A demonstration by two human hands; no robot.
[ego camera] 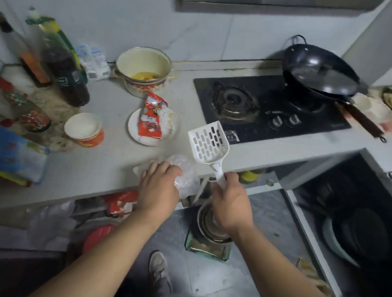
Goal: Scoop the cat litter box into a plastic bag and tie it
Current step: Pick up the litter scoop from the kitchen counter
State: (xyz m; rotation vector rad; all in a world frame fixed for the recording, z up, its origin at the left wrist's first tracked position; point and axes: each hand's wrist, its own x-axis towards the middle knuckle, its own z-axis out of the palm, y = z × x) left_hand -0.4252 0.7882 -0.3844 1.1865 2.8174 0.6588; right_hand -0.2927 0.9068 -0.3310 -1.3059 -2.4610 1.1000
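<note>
A white slotted litter scoop (208,142) is held upright over the front edge of the grey counter (107,163). My right hand (229,199) grips its handle from below. Just left of it, a crumpled clear plastic bag (185,173) lies at the counter's front edge. My left hand (159,185) rests on top of the bag with its fingers curled into the plastic. No litter box is in view.
On the counter stand a paper cup (85,129), a plate with a red wrapper (151,125), an enamel pot (143,71) and bottles (64,63) at the left. A gas hob (266,107) with a black wok (322,74) lies to the right. An open cabinet (360,226) is at lower right.
</note>
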